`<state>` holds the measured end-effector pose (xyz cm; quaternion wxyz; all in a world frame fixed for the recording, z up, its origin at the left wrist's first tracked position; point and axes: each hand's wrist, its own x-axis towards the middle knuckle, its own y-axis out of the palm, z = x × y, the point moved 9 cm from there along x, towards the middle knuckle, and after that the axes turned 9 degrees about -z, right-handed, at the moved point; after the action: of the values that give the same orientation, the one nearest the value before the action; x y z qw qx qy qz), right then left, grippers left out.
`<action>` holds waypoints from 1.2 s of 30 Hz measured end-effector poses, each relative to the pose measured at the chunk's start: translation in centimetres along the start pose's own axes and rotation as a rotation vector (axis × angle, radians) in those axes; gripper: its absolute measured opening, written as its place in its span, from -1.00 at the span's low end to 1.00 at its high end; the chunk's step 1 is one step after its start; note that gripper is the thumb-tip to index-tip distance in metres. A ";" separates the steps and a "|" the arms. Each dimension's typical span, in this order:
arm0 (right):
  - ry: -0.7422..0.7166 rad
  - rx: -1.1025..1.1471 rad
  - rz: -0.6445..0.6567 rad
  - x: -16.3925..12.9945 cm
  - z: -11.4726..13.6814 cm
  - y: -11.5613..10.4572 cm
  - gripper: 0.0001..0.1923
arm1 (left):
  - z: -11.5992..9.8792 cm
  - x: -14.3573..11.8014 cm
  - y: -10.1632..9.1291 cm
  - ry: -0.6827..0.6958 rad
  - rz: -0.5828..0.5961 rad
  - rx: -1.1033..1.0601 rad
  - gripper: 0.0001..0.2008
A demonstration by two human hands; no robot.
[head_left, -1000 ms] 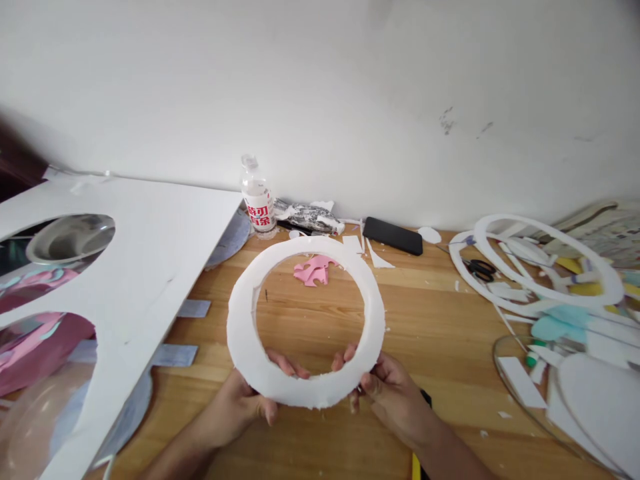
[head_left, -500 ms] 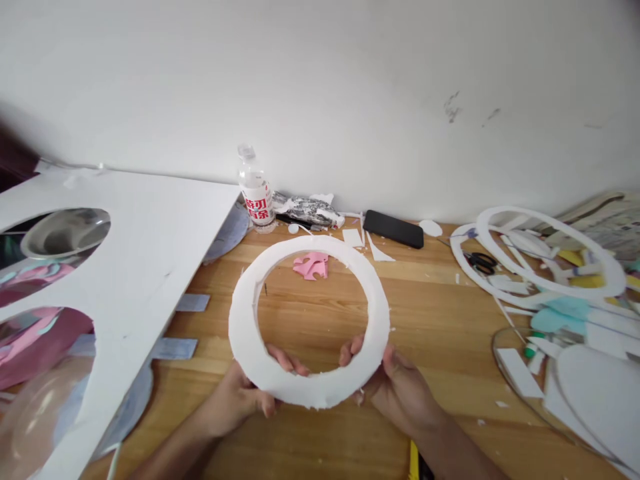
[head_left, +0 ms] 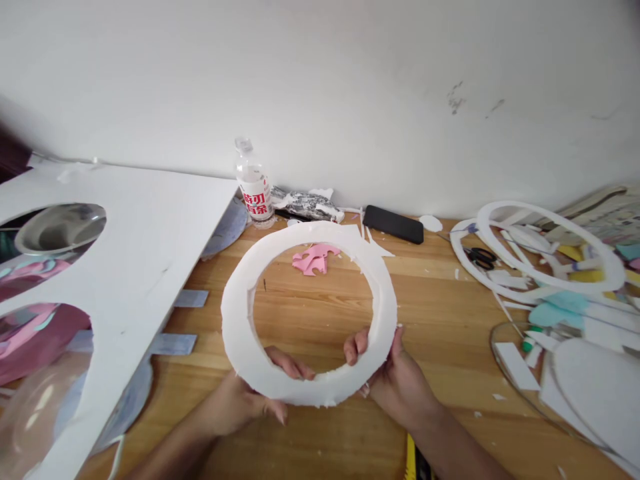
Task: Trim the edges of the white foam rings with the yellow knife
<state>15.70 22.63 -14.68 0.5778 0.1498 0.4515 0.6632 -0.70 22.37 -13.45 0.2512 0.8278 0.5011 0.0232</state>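
Red Chinese characters, too small to read, mark the bottle (head_left: 253, 189) label.

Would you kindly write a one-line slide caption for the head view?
Left hand and right hand hold a white foam ring above a cluttered wooden table.

Soft, even daylight fills the scene, bright on the white wall (head_left: 320, 87) and the wooden table (head_left: 440, 313), with only faint shadows under the foam ring (head_left: 235, 333) and no hard glare except a dull sheen on the clear plastic dome (head_left: 35, 413) at the table's left front corner. The wide lens bends the table's back edge and stretches things toward both side edges. The middle is sharp, while the far left edge is dark and smeared.
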 end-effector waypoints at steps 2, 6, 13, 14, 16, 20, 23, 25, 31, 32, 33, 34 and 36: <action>0.009 -0.016 -0.023 0.1 0.1 -0.1 -0.37 | -0.1 0.0 0.0 0.014 0.011 0.025 -0.54; 0.010 -0.052 -0.086 0.3 0.2 -0.6 -0.40 | -0.4 -0.1 0.1 0.040 0.029 0.091 -0.48; 0.005 -0.088 -0.160 0.4 0.3 -1.3 -0.40 | -0.3 -0.1 0.5 0.083 0.073 0.119 -0.46; 0.004 -0.091 -0.163 0.4 0.3 -1.3 -0.40 | -0.3 -0.1 0.5 0.093 0.082 0.123 -0.45; 0.007 -0.101 -0.168 0.4 0.2 -1.3 -0.39 | -0.3 0.0 0.5 0.109 0.094 0.132 -0.41; 0.008 -0.111 -0.172 0.4 0.1 -1.5 -0.38 | 0.0 -0.1 0.5 0.118 0.107 0.117 -0.38; 0.011 -0.099 -0.161 0.5 0.0 -1.4 -0.38 | 0.4 -0.2 0.3 0.102 0.106 0.109 -0.38; 0.029 -0.076 -0.141 0.5 -0.1 -1.2 -0.39 | 0.5 -0.2 0.3 0.081 0.098 0.115 -0.39; 0.048 -0.066 -0.140 0.4 -0.1 -1.2 -0.46 | 0.3 -0.1 0.0 -0.011 0.045 0.110 -0.50; 0.048 -0.065 -0.147 0.3 -0.1 -1.2 -0.47 | 0.3 -0.1 -0.1 -0.026 0.034 0.107 -0.52; 0.048 -0.061 -0.151 0.3 0.0 -1.3 -0.49 | 0.3 -0.1 -0.1 -0.047 0.027 0.099 -0.54; 0.046 -0.056 -0.155 0.3 0.0 -1.3 -0.50 | 0.5 -0.2 -0.2 -0.075 0.022 0.079 -0.56; 0.033 -0.048 -0.164 0.3 0.3 -1.4 -0.51 | 1.1 -0.3 -0.2 -0.147 0.023 0.019 -0.60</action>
<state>16.69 22.86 -15.69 0.6259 0.0875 0.4560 0.6266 -0.65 21.77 -14.39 0.2792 0.8353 0.4719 -0.0397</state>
